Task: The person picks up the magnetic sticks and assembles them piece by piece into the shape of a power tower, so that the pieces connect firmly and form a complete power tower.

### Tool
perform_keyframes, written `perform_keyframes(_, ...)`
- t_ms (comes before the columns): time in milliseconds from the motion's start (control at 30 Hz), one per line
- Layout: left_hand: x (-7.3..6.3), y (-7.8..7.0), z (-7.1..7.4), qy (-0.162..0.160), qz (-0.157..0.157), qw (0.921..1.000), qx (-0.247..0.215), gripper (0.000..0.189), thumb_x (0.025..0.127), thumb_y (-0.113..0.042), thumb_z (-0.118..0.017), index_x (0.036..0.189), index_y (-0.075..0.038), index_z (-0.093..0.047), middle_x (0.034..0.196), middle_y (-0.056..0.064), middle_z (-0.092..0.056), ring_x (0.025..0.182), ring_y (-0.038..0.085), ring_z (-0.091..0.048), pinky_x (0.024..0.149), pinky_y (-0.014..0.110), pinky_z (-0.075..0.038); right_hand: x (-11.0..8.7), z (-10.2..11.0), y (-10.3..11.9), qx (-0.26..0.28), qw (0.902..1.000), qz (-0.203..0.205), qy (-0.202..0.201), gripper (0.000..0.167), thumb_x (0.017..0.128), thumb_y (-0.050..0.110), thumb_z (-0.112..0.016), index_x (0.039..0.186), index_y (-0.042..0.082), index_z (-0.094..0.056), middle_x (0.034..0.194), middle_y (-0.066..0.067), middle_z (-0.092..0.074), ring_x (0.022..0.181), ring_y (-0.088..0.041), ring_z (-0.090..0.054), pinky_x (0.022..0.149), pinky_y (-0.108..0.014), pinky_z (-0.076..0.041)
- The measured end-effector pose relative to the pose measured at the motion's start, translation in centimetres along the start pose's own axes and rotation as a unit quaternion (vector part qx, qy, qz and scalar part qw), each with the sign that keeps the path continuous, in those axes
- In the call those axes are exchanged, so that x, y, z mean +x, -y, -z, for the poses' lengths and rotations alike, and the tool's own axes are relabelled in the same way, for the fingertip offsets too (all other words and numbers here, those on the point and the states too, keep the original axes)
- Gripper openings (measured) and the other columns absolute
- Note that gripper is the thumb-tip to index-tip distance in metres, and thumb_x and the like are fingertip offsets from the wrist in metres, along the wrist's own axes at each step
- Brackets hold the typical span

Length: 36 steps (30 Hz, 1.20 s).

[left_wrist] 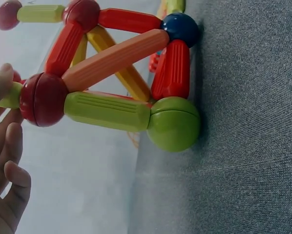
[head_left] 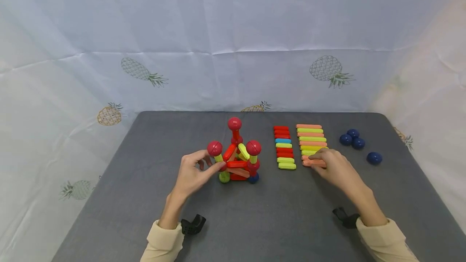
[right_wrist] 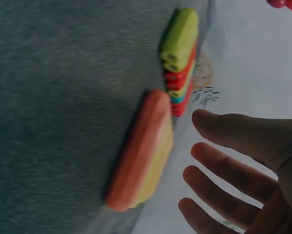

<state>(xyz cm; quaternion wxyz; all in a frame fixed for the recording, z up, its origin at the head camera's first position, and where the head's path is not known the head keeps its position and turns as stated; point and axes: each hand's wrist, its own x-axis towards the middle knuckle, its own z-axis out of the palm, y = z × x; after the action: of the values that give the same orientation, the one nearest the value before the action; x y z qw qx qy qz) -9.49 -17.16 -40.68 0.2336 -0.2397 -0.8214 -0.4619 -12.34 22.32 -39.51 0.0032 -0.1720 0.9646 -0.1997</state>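
A small frame of toy magnetic rods and balls stands on the grey table point(head_left: 153, 197). In the left wrist view, my left hand point(left_wrist: 4, 175) pinches a lime rod point(left_wrist: 10, 97) just above a red ball point(left_wrist: 43, 99). Below that ball, a lime rod point(left_wrist: 107, 111) runs down to a green ball point(left_wrist: 173, 124) on the table. Red balls point(head_left: 253, 147) top the frame's uprights. My right hand point(head_left: 336, 169) hovers at the near end of a column of rods, its fingers spread and apart from the nearest orange rod point(right_wrist: 141, 151).
Left of the orange, lime and yellow column lies a second row of red, lime and blue rods point(head_left: 284, 151). Several dark blue balls point(head_left: 374, 158) sit at the right. A pineapple-print cloth point(head_left: 236, 80) hangs behind the table.
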Motion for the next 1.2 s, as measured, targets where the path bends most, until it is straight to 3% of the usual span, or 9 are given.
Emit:
perform_keyframes(100,0.0,0.1,0.0,-0.002,-0.002,1.0000,0.007,0.022,0.076,-0.006,-0.089,0.093,-0.009,-0.075,0.067,0.000,-0.065,0.059,0.009,-0.056,0.050,0.024,-0.044,0.0,-0.8,-0.8,-0.014,0.9998,0.001,0.015,0.022,0.079,-0.002,-0.081,0.102,-0.002,-0.079,0.099,-0.021,-0.077,0.079,-0.027,-0.068,0.067,-0.043,-0.057)
perform_keyframes(300,0.0,-0.1,0.0,0.002,0.004,0.9998,0.018,0.020,0.075,-0.009,-0.090,0.085,-0.014,-0.073,0.066,-0.002,-0.064,0.057,0.005,-0.052,0.050,0.020,-0.041,-0.4,-1.8,-1.5,-0.028,0.9995,-0.006,0.017,0.034,0.077,-0.005,-0.082,0.111,-0.006,-0.075,0.106,-0.026,-0.072,0.092,-0.038,-0.067,0.078,-0.054,-0.058)
perform_keyframes(533,0.1,-0.2,0.0,0.020,0.012,0.9996,0.012,0.020,0.077,-0.008,-0.088,0.094,-0.007,-0.076,0.078,0.002,-0.072,0.061,0.007,-0.056,0.051,0.021,-0.044,-0.1,-2.4,-1.9,-0.013,0.9999,-0.005,0.006,0.034,0.078,-0.008,-0.081,0.111,-0.006,-0.075,0.102,-0.025,-0.072,0.084,-0.034,-0.064,0.071,-0.050,-0.057)
perform_keyframes(733,0.1,-0.2,0.0,0.025,0.017,0.9995,0.014,0.021,0.079,-0.009,-0.088,0.096,-0.008,-0.077,0.081,0.002,-0.074,0.061,0.006,-0.057,0.052,0.022,-0.045,0.0,-2.0,-1.3,-0.023,0.9997,-0.008,0.007,0.030,0.080,-0.003,-0.082,0.109,-0.006,-0.076,0.104,-0.026,-0.074,0.084,-0.033,-0.067,0.075,-0.052,-0.058)
perform_keyframes(833,0.2,-0.3,0.0,0.025,0.020,0.9994,0.016,0.020,0.079,-0.010,-0.088,0.095,-0.008,-0.077,0.081,0.002,-0.073,0.061,0.006,-0.057,0.052,0.022,-0.045,-0.5,-1.0,0.0,-0.023,0.9990,0.013,-0.036,0.030,0.080,0.002,-0.084,0.108,-0.004,-0.076,0.100,-0.022,-0.076,0.080,-0.029,-0.066,0.073,-0.050,-0.058)
perform_keyframes(933,0.2,-0.4,0.0,0.025,0.026,0.9992,0.019,0.020,0.079,-0.011,-0.088,0.096,-0.009,-0.077,0.081,0.002,-0.074,0.061,0.006,-0.058,0.053,0.022,-0.046,-1.0,0.1,1.9,-0.006,0.9924,0.056,-0.110,0.029,0.077,0.003,-0.087,0.104,-0.002,-0.078,0.098,-0.019,-0.077,0.081,-0.030,-0.069,0.072,-0.050,-0.059)
perform_keyframes(1067,0.2,-0.5,0.1,0.023,0.033,0.9989,0.024,0.020,0.079,-0.012,-0.088,0.096,-0.011,-0.078,0.081,0.002,-0.074,0.062,0.006,-0.058,0.053,0.022,-0.046,-1.5,1.3,5.2,0.017,0.9708,0.125,-0.204,0.030,0.072,0.005,-0.091,0.100,0.005,-0.081,0.090,-0.008,-0.076,0.079,-0.020,-0.070,0.069,-0.041,-0.060)
perform_keyframes(1200,0.2,-0.5,0.1,0.022,0.036,0.9987,0.027,0.019,0.079,-0.012,-0.088,0.096,-0.011,-0.077,0.081,0.003,-0.074,0.062,0.006,-0.058,0.053,0.022,-0.046,-2.0,2.3,8.7,0.053,0.9500,0.186,-0.245,0.038,0.066,0.003,-0.093,0.102,0.009,-0.081,0.089,0.000,-0.074,0.074,-0.009,-0.064,0.065,-0.022,-0.055)
